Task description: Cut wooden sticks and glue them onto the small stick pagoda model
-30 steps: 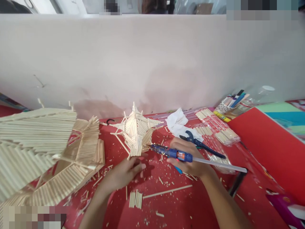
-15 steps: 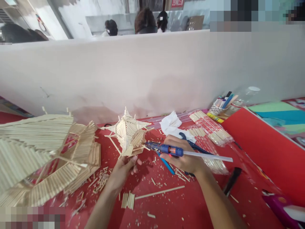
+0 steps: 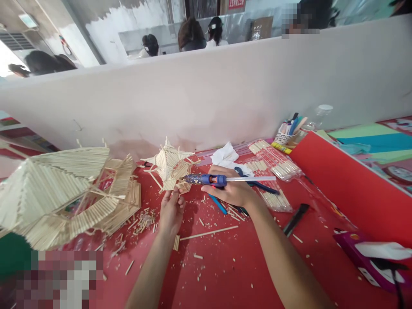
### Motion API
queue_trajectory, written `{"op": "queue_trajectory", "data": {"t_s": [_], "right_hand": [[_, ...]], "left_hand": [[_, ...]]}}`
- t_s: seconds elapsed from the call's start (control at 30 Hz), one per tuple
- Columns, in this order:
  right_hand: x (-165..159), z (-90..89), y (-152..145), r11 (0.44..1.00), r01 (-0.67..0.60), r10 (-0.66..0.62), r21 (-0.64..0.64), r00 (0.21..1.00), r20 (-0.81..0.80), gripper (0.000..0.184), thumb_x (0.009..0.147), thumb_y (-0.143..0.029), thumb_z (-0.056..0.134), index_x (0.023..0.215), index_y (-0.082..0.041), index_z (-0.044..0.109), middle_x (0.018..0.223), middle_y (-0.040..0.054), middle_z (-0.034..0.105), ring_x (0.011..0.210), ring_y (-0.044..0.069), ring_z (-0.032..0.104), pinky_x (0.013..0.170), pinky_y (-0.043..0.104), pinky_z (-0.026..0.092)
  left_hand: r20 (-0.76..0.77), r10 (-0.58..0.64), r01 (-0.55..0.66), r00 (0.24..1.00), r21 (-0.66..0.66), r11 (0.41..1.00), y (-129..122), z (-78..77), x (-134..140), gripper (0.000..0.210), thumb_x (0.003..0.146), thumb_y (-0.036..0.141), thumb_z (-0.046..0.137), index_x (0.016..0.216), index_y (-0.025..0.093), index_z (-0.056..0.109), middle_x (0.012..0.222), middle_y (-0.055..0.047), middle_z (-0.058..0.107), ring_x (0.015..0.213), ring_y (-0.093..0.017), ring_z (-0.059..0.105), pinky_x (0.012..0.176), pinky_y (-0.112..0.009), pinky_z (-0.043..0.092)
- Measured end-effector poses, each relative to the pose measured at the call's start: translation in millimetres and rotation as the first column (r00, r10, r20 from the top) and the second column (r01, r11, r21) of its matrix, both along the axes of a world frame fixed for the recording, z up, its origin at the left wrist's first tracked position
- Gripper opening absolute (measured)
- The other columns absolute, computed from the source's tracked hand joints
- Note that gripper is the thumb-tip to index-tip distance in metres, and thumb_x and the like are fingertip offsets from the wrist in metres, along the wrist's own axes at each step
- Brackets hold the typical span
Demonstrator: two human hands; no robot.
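Observation:
A small pavilion-like model (image 3: pixel 167 161) of thin wooden sticks, with a pointed roof, stands on the red table. My left hand (image 3: pixel 172 208) is at its near edge, fingers bent and closed on the lower edge; the exact contact is partly hidden. In my right hand (image 3: pixel 233 191) is a blue hot glue gun (image 3: pixel 209 180), a clear glue stick (image 3: pixel 251 178) jutting from its back. Its nozzle points left, at the model's right-hand roof side. Near my left forearm lie a short strip of cut sticks (image 3: pixel 176 243) and one long stick (image 3: pixel 209 233).
A larger stick building (image 3: pixel 64 184) occupies the left. Stick scraps (image 3: pixel 144 221) litter the table. Behind my right hand are white tissue (image 3: pixel 225 153), packed sticks (image 3: pixel 273 159) and blue-handled pliers (image 3: pixel 264 187). A brush (image 3: pixel 296 219) and purple tissue pack (image 3: pixel 363 257) lie right. A partition (image 3: pixel 193 94) rises behind.
The camera view has shifted, so the table things appear higher and mostly further left. My left fingers look more curled, and my forearm covers part of the cut strip. The nozzle stays beside the model.

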State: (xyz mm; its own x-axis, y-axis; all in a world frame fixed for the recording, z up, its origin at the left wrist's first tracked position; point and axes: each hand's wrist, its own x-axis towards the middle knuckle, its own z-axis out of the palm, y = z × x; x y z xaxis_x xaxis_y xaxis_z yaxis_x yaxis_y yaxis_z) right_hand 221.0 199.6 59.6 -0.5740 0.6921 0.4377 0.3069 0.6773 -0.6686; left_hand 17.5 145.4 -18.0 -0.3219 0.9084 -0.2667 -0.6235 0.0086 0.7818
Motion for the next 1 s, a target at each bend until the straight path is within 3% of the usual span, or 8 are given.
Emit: {"op": "queue_trajectory", "data": {"t_s": [0.23, 0.5, 0.77, 1.0], "right_hand": [[2.4, 0.8, -0.5, 1.000, -0.002, 0.002, -0.022, 1.000, -0.003, 0.032, 0.093, -0.046, 0.060, 0.073, -0.023, 0.048, 0.078, -0.0008, 0.053, 0.071, 0.015, 0.051, 0.068, 0.030, 0.039], [-0.5, -18.1, 7.7, 0.994, 0.042, -0.048, -0.097, 0.997, -0.061, 0.033, 0.093, -0.055, 0.054, 0.079, -0.025, 0.053, 0.082, 0.0010, 0.059, 0.076, 0.018, 0.056, 0.074, 0.032, 0.044], [-13.5, -31.3, 7.7, 0.988, 0.031, -0.037, -0.149, 0.999, -0.032, 0.037, 0.092, -0.058, 0.054, 0.077, -0.025, 0.053, 0.084, 0.0016, 0.059, 0.079, 0.018, 0.059, 0.075, 0.032, 0.045], [-26.9, -40.0, 7.1, 0.980, 0.041, -0.072, -0.194, 0.985, -0.156, 0.030, 0.090, -0.056, 0.058, 0.092, -0.026, 0.056, 0.094, 0.0033, 0.064, 0.089, 0.021, 0.063, 0.080, 0.033, 0.048]], "left_hand": [[-0.010, 0.058, -0.057, 0.998, 0.086, 0.995, 7.5, 2.5, 4.6, 0.041, 0.059, 0.026, 0.087, 0.081, 0.017, 0.053, 0.080, 0.006, 0.059, 0.047, 0.002, 0.036, 0.043, -0.013, 0.028], [-0.045, 0.151, -0.147, 0.987, 0.096, 0.984, 14.4, 0.4, 13.2, 0.043, 0.058, 0.028, 0.087, 0.080, 0.018, 0.051, 0.075, 0.008, 0.058, 0.046, 0.001, 0.035, 0.043, -0.015, 0.024], [-0.190, 0.321, -0.297, 0.928, 0.143, 0.944, 20.7, -1.6, 22.1, 0.037, 0.059, 0.028, 0.082, 0.084, 0.015, 0.059, 0.072, 0.007, 0.058, 0.045, 0.000, 0.034, 0.044, -0.018, 0.021], [-0.309, 0.324, -0.281, 0.894, 0.177, 0.943, 20.0, -6.1, 16.8, 0.030, 0.064, 0.031, 0.079, 0.083, 0.013, 0.065, 0.058, 0.009, 0.053, 0.044, -0.002, 0.034, 0.045, -0.020, 0.021]]}}
